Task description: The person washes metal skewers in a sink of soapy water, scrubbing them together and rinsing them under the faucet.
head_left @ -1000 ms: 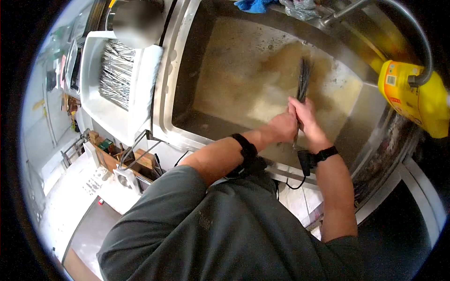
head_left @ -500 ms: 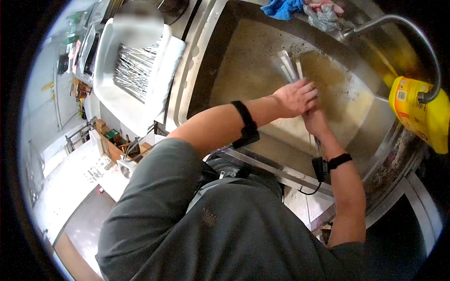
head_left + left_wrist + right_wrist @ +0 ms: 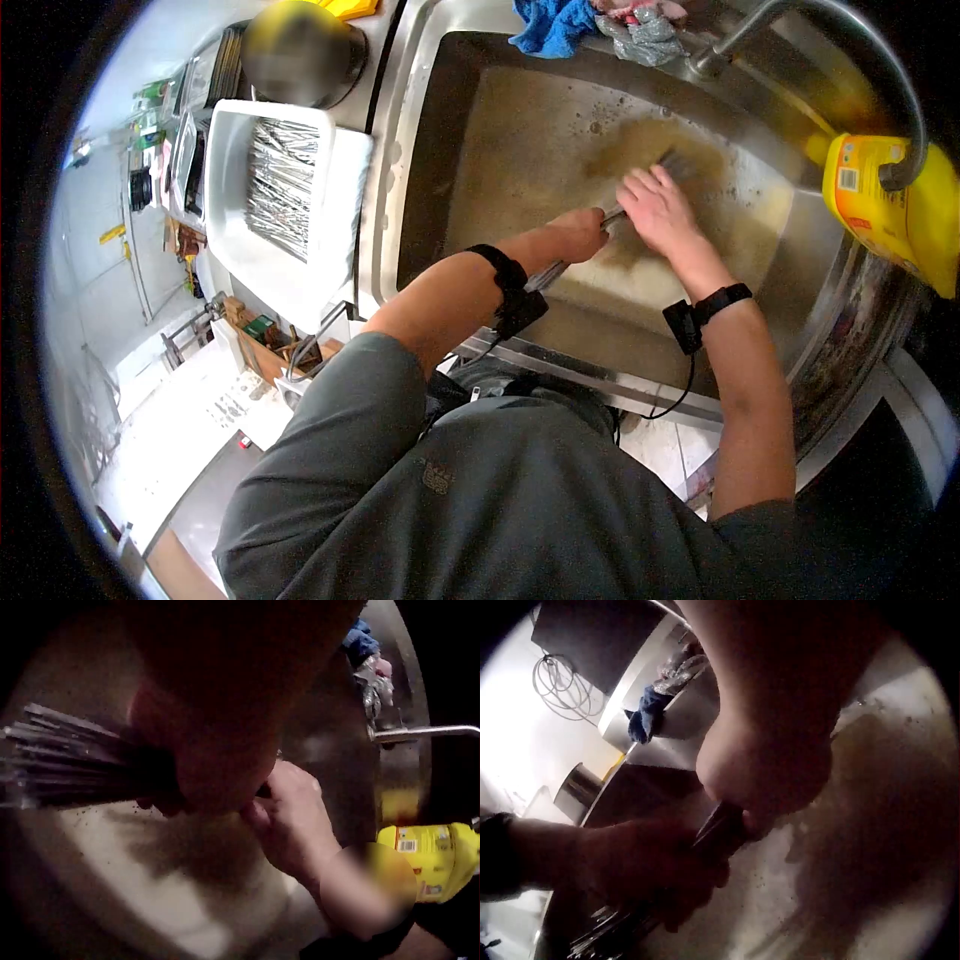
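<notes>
Over the sink (image 3: 385,215), a bundle of thin metal skewers (image 3: 612,217) slants from lower left to upper right. My left hand (image 3: 580,234) grips it around the middle, and the lower ends stick out past the wrist. In the left wrist view, those skewer ends (image 3: 75,765) fan out beside the hand. Farther up the bundle, my right hand (image 3: 658,210) wraps its fingers round it, with blurred dark tips showing beyond. The right wrist view has the bundle (image 3: 718,829) running between left hand (image 3: 652,862) and right hand (image 3: 765,769).
Murky brownish water (image 3: 530,150) covers the sink bottom. Left of the sink, a white tub (image 3: 228,190) holds many metal skewers (image 3: 282,190). A blue cloth (image 3: 552,27), a curved faucet (image 3: 800,5) and a yellow jug (image 3: 880,205) stand along the far and right edges.
The bundle has swung from near upright to a slant, after its broad pale ends showed above the hands. My left hand has moved left and lower; the right now grips higher up.
</notes>
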### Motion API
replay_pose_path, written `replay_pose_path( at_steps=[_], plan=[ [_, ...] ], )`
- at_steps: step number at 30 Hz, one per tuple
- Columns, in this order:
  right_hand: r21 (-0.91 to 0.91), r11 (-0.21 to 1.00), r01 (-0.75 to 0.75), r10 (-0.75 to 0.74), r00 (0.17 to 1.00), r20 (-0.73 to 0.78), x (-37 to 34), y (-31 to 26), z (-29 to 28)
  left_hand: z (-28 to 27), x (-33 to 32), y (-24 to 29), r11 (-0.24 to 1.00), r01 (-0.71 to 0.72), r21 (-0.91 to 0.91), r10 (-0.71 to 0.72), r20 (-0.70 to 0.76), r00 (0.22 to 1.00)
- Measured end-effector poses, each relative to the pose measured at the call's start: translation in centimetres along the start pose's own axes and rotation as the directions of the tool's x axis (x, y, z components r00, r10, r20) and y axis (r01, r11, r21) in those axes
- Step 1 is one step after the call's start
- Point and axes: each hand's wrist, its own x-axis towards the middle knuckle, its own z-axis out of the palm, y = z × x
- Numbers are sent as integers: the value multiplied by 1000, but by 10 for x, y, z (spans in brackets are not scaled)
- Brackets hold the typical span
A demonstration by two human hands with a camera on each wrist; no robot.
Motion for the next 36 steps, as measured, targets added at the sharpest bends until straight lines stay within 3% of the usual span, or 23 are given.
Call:
replay_pose_path(
  at_steps=[2,3,4,5,6,7,8,9,10,11,14,16,18,22,24,25,27,28,30,31,33,34,36],
  plan=[
    [1,990,-144,140,959,-246,-1,1,-11,1,6,0,992,27,-122,-26,13,1000],
    [110,936,-333,348,921,-176,-6,-4,-18,8,15,-6,905,97,-415,-66,88,994],
    [106,938,-331,345,923,-170,-15,-10,-19,13,20,-9,726,179,-664,-84,173,981],
    [284,799,-530,592,775,-220,-23,-17,-14,16,22,-8,722,179,-668,-84,173,981],
    [464,593,-658,796,566,-215,-26,-21,-3,17,25,-6,545,181,-818,-22,203,979],
    [542,364,-757,861,496,114,-37,-15,28,18,28,-6,341,191,-920,45,219,975],
    [545,360,-758,861,495,120,-40,-18,44,20,30,-4,341,197,-919,40,224,974],
    [772,-71,-632,821,402,405,-43,-19,55,21,33,0,276,187,-943,79,216,973],
    [758,-516,-399,653,389,650,-43,-18,64,20,39,5,210,175,-962,119,203,972],
    [750,-552,-364,561,504,657,-42,-15,73,19,44,9,154,197,-968,114,216,970],
    [609,-731,-308,333,617,713,-32,-8,59,22,61,12,127,226,-966,-15,226,974],
    [655,-693,-303,400,595,698,-16,-12,46,36,81,2,89,251,-964,4,252,968],
    [559,-787,-262,410,455,791,-6,-13,37,43,86,1,55,183,-982,-51,180,982],
    [607,-741,-286,450,459,766,-13,-5,81,43,75,-4,304,101,-947,-49,90,995],
    [602,-790,-117,426,601,676,-17,-7,84,45,77,-5,390,143,-909,-13,150,989],
    [603,-789,-121,425,601,677,-19,-2,102,43,75,-3,388,141,-911,-12,148,989],
    [705,-576,-413,560,428,709,-28,9,151,42,62,5,377,134,-917,-121,95,988],
    [701,-577,-420,557,426,713,-26,2,136,51,61,3,370,137,-919,-122,98,988],
    [731,-682,-21,654,428,623,-10,-14,86,69,66,-7,369,-314,-875,128,-287,949],
    [729,-685,-26,650,429,627,-10,-14,91,69,67,-7,365,-312,-877,122,-287,950],
    [737,-676,-18,666,413,621,-12,-13,100,68,75,-4,-20,105,-994,8,105,994],
    [738,-675,-20,666,413,621,-11,-14,97,79,87,-14,-21,104,-994,8,104,995],
    [773,-625,-111,707,337,621,-6,-16,82,112,113,-43,601,-177,-779,139,-117,983]
  ],
)
